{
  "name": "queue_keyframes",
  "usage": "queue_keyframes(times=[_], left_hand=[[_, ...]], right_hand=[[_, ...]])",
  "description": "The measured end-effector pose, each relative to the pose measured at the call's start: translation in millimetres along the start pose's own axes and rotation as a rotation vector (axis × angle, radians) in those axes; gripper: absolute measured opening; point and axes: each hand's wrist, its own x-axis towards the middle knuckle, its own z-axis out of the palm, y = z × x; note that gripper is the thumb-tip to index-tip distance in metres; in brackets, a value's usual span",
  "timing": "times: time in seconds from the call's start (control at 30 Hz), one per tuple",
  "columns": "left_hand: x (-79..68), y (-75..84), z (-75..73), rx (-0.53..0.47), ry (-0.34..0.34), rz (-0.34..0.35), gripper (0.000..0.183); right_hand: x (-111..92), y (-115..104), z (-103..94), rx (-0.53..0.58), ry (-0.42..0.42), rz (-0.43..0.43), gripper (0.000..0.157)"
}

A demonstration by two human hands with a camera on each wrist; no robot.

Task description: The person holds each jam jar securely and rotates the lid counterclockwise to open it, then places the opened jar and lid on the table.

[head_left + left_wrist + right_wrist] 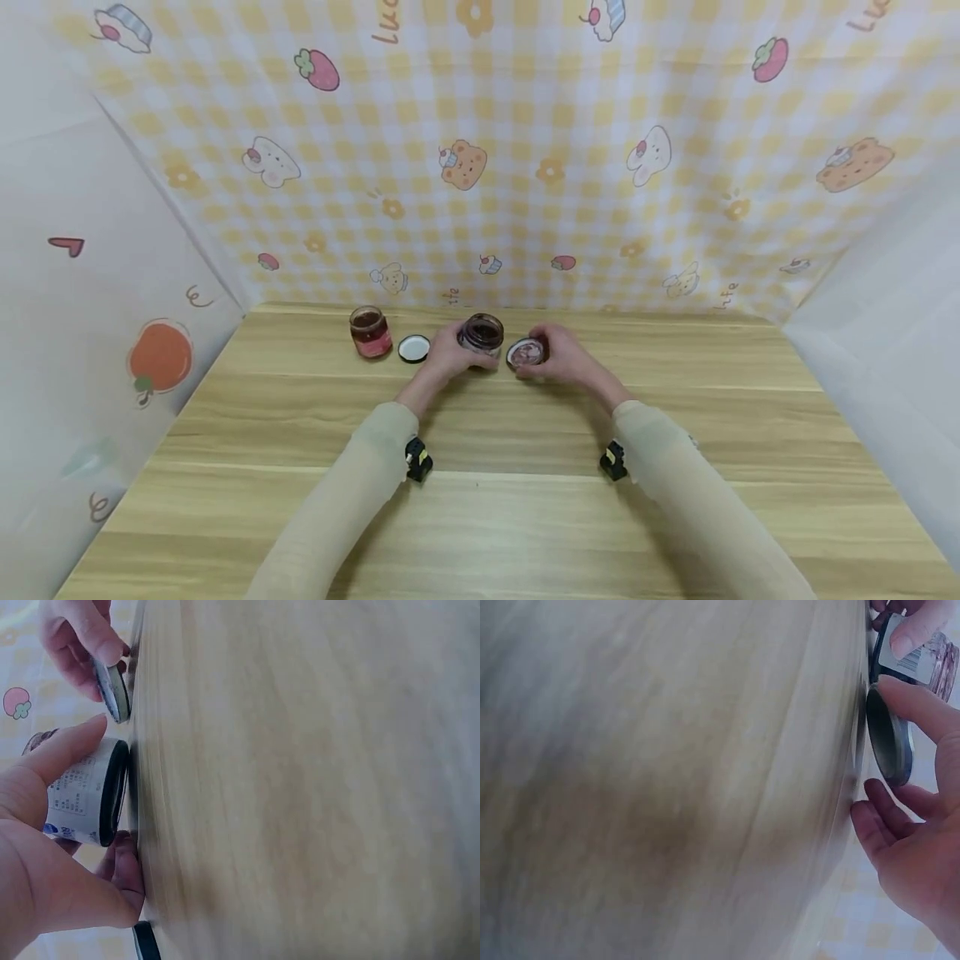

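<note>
My left hand (452,353) grips a lidless glass jar (483,333) with a dark inside, its mouth facing up. The thumb lies along the jar's white printed label (75,787) in the left wrist view. Just to the right, my right hand (564,355) pinches a round jar lid (527,352) between thumb and fingers. The lid's smeared inner face is turned up, and its edge is close over the wooden table (480,517). In the right wrist view the lid's dark underside (889,739) shows beside the jar.
A second lidless jar (371,333) with dark red contents and a pink-red label stands to the left. Between it and my left hand, another lid (414,348) lies with its white inside up. A checked yellow cloth (525,225) hangs behind the table's back edge.
</note>
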Motion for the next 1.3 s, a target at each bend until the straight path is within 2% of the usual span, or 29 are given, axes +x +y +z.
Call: queue_keyframes(times=[0.3,0.53,0.63,0.93,1.3], left_hand=[[0.9,-4.3,0.1,0.008,-0.005,0.03,0.075],[0.7,-5.7,-0.4,0.089,0.006,0.04,0.078],[1.4,-6.8,-1.0,0.117,0.003,0.039,0.081],[2.6,-9.8,0.0,0.179,0.003,0.041,0.085],[2.6,-9.0,3.4,0.22,0.05,0.019,0.092]], right_hand=[[-2.0,-0.5,-0.3,-0.003,-0.004,0.034,0.068],[-0.6,0.1,0.0,-0.015,-0.002,0.009,0.091],[0.3,-0.2,0.4,-0.005,0.008,-0.01,0.096],[-0.2,1.4,2.5,0.004,0.02,-0.055,0.096],[-0.2,4.4,5.5,0.013,0.031,-0.077,0.093]])
